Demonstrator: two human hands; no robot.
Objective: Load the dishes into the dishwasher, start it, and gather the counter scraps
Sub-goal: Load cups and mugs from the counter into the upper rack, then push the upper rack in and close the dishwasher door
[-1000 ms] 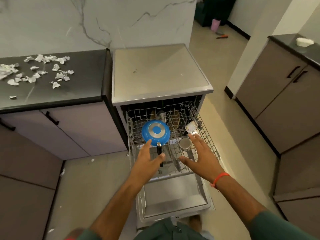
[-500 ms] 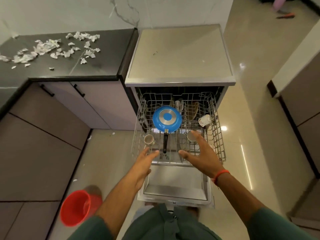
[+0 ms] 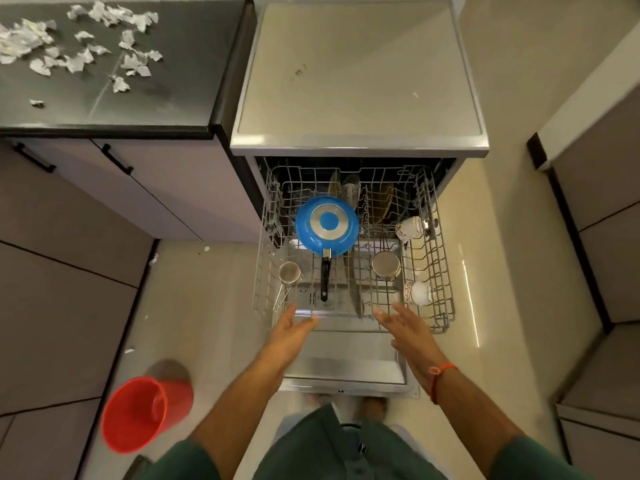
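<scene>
Dishwasher (image 3: pixel 360 81) stands open, its wire rack (image 3: pixel 440 271) pulled out over the lowered door (image 3: pixel 346 368). In the rack: a blue frying pan (image 3: pixel 327 223) upside down, handle toward the person; two steel cups (image 3: pixel 386 265); two white patterned cups (image 3: pixel 417 292) at the right side; plates upright at the back. Left hand (image 3: pixel 289 336) and right hand (image 3: pixel 407 327) reach toward the rack's front edge, fingers straight and spread, holding nothing. Paper scraps (image 3: pixel 79 46) lie scattered on the dark surface (image 3: pixel 173 98) to the left. A red bucket (image 3: pixel 138 410) sits on the floor.
</scene>
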